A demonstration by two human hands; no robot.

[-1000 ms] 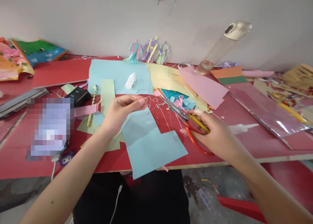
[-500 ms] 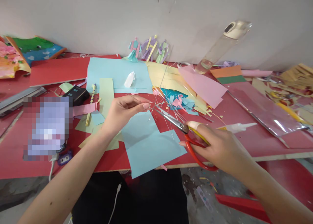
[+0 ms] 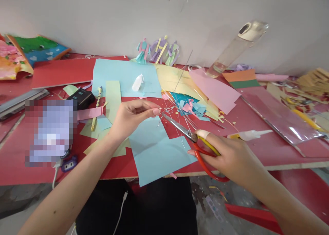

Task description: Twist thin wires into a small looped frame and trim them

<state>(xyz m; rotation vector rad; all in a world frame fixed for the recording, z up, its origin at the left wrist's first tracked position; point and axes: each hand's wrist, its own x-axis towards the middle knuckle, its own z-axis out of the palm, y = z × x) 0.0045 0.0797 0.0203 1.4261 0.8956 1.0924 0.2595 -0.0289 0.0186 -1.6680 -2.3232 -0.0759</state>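
Over the red table [image 3: 102,171], my left hand [image 3: 135,116] pinches a bundle of thin wires [image 3: 168,109] between thumb and fingers. My right hand [image 3: 221,151] grips a pair of scissors [image 3: 182,129] by its red and yellow handles. The blades point left and reach the wires just beside my left fingertips; whether they touch cannot be made out. Light blue paper [image 3: 164,156] lies beneath both hands. Long thin wires spread out behind the blades, above teal and pink paper scraps [image 3: 191,106].
A clear bottle [image 3: 230,51] leans at the back right, near pink paper [image 3: 213,91]. Three small paper figures [image 3: 156,50] stand against the wall. A white glue bottle [image 3: 254,135] lies right of my right hand. A blurred phone-like object [image 3: 51,132] and a pencil [image 3: 96,108] are on the left.
The scissor blades have shifted slightly and look more closed near the wires. My left hand keeps its pinch, and the view has moved a little.
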